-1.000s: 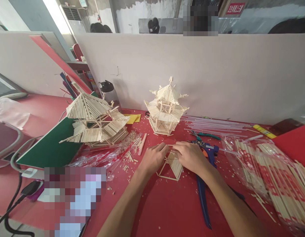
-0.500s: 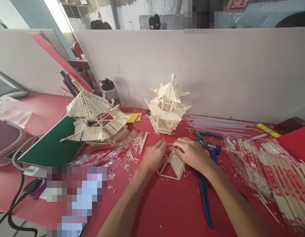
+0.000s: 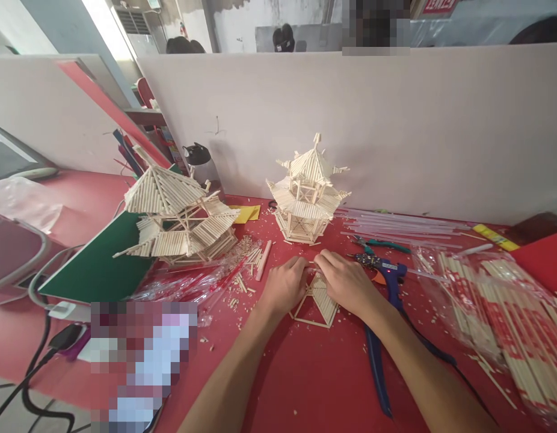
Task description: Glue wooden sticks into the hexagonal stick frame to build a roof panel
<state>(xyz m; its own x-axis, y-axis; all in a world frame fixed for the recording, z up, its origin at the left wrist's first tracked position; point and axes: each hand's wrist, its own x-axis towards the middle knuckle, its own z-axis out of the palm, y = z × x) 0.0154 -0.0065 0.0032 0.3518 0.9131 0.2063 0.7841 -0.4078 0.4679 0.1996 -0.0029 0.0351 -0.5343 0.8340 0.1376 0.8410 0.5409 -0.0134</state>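
Both hands are staying on the triangular stick panel [image 3: 318, 300], lying flat on the red table [image 3: 314, 379] at six o'clock of the small pagoda [image 3: 308, 192]. The left hand [image 3: 285, 287] and right hand [image 3: 348, 282] are pinching its apex, fingertips drawn slightly closer than before.

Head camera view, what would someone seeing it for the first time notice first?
Two stick-built pagoda models stand out: a small finished one at the back by the partition, and a larger tilted one on the left, over a green board. At the centre, the left hand and right hand press on a flat triangular stick panel on the red table, a blue glue gun beside them.
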